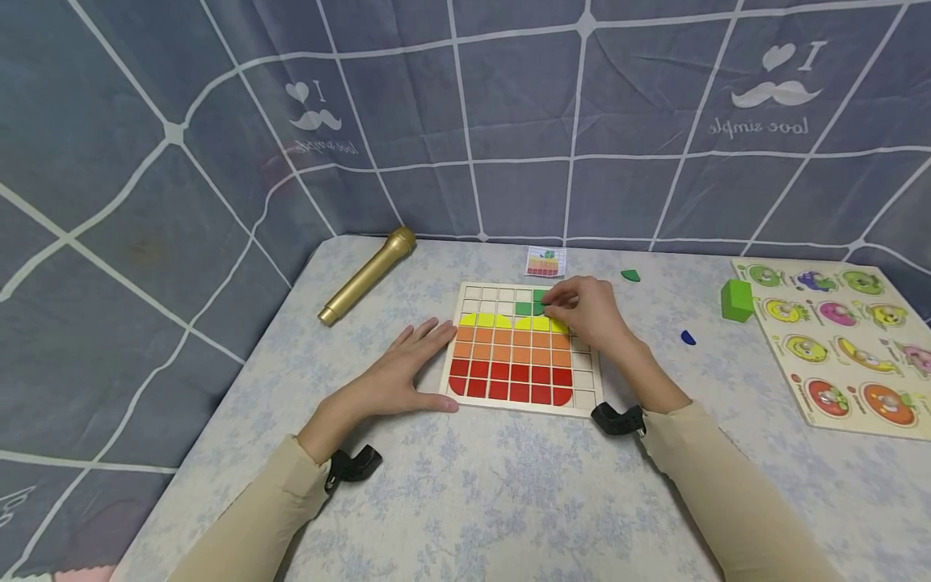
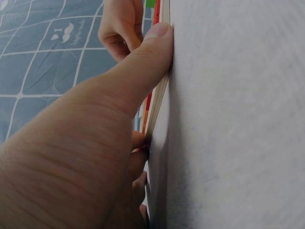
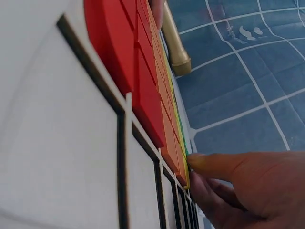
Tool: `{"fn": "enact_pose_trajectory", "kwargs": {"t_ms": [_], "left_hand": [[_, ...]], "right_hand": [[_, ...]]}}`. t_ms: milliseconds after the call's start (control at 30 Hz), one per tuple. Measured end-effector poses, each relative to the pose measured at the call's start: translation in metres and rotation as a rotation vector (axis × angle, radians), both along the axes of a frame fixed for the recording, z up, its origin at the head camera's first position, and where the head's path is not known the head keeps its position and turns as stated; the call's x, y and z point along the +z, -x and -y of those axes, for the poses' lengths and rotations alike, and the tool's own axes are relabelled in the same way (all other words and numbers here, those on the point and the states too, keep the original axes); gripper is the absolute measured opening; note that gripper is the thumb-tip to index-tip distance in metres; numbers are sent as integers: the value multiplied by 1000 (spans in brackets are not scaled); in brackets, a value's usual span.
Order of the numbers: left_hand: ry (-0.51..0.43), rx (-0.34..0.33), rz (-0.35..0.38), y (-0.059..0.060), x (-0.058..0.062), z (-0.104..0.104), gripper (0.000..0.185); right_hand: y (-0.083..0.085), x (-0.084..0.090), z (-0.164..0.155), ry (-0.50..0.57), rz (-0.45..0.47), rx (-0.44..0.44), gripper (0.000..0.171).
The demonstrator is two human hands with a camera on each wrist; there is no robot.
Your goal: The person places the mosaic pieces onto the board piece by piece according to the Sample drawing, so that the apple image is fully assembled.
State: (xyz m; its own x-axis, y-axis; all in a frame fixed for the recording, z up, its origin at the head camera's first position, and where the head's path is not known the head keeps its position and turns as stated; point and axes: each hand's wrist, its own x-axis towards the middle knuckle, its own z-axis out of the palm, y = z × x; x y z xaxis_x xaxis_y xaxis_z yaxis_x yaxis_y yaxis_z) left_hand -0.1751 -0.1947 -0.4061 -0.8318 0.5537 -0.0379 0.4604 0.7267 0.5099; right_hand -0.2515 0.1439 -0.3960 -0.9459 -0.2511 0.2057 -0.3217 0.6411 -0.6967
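A pale wooden grid board (image 1: 584,380) lies on the table, with rows of red (image 1: 499,391), orange (image 1: 502,352) and yellow tiles (image 1: 502,321). My left hand (image 1: 396,374) rests at its left edge, fingers spread and the thumb against the near corner; in the left wrist view the thumb (image 2: 152,43) touches the board's side. Over the upper right cells, my right hand (image 1: 589,311) pinches a green tile (image 1: 538,308) with thumb and fingertips, low against the board. Another green tile (image 1: 523,309) sits beside it. The fingers partly hide the contact.
A small picture card (image 1: 545,262) lies behind the board. To the right are a loose green piece (image 1: 630,276), a dark blue piece (image 1: 688,337), a green block (image 1: 738,301) and a fruit puzzle board (image 1: 807,388). A gold microphone (image 1: 367,276) lies at the left.
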Motion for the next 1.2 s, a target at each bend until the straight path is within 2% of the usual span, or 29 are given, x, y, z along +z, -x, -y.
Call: {"fn": "enact_pose_trajectory", "kwargs": {"t_ms": [200,367,633,767,933,1067,1200], "left_hand": [[-5,-4,3,0,0,0,118],[-3,1,-2,-1,0,1,118],[-9,0,1,-1,3,-2,118],[-3,3,2,-1,4,-3,119],[0,2,1,-2,4,-2,118],[1,-3,-16,-2,4,-1,118],[-4,-12,-19,-2,4,-2,117]], "right_hand": [[0,-1,1,-19,-30,10,8],[3,2,-5,-1,-40,4,12],[14,13,-34,18,-82,-118,16],[18,14,-49,17,-117,-211,21],[22,10,-64,-45,-95,-320,32],[23,5,-70,-129,-28,-321,40],[21,-1,-71,-177,-44,-307,37]]}}
